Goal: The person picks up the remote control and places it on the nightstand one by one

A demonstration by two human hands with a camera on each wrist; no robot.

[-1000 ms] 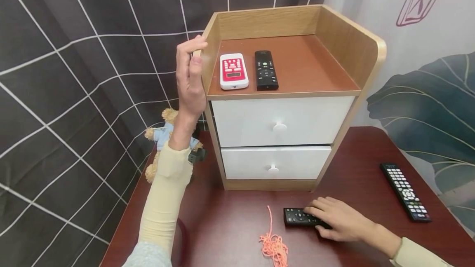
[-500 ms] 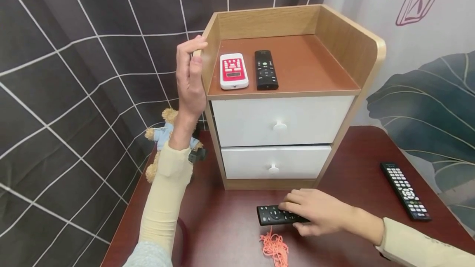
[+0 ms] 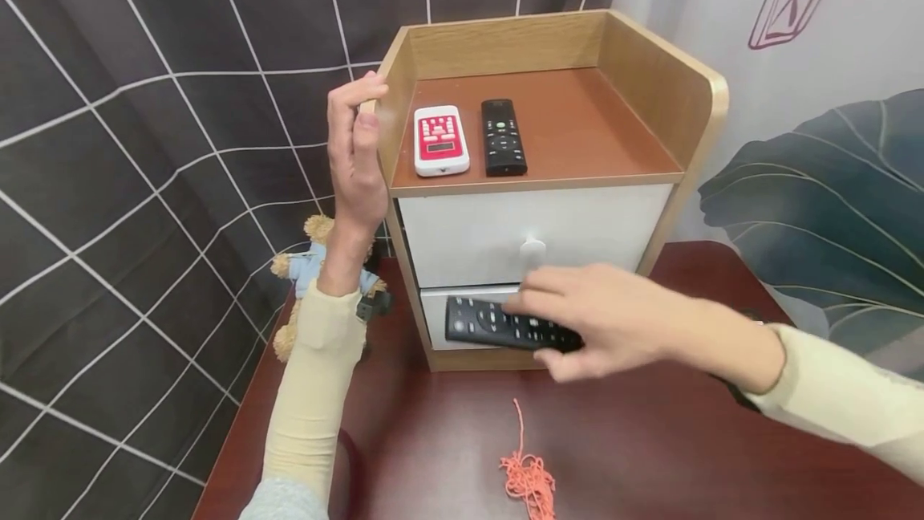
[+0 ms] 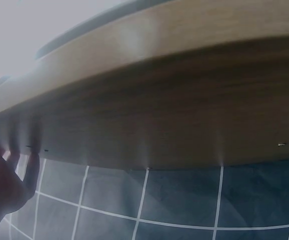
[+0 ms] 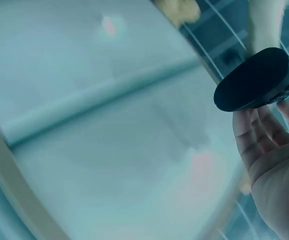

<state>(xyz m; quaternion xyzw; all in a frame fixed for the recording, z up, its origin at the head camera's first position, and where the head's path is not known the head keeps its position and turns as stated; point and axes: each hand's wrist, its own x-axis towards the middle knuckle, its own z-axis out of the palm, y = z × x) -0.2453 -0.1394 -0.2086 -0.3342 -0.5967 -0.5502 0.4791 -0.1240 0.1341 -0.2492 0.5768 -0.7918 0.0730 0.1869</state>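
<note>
My right hand (image 3: 602,315) holds a black remote control (image 3: 472,319) between thumb and fingers, raised in front of the lower white drawer (image 3: 435,315) of a small wooden cabinet. In the right wrist view the remote's dark end (image 5: 254,80) faces the camera, above the palm. My left hand (image 3: 357,155) grips the front edge of the cabinet's left side panel (image 3: 395,95), thumb on the front and fingers round the outside. On the cabinet's brown top (image 3: 570,115) lie a white-and-red remote (image 3: 440,140) and, beside it, a second black remote (image 3: 503,137).
A tangle of orange string (image 3: 528,484) lies on the dark red table (image 3: 419,440). Behind my left forearm sits a teddy bear (image 3: 306,267) in blue. The upper drawer (image 3: 462,239) is closed, with a white knob (image 3: 532,249). A gridded dark curtain (image 3: 216,38) hangs behind.
My right hand has slid the black remote left along the table, then lifted it up before the lower drawer. The left hand keeps its grip on the panel. The view has shifted slightly.
</note>
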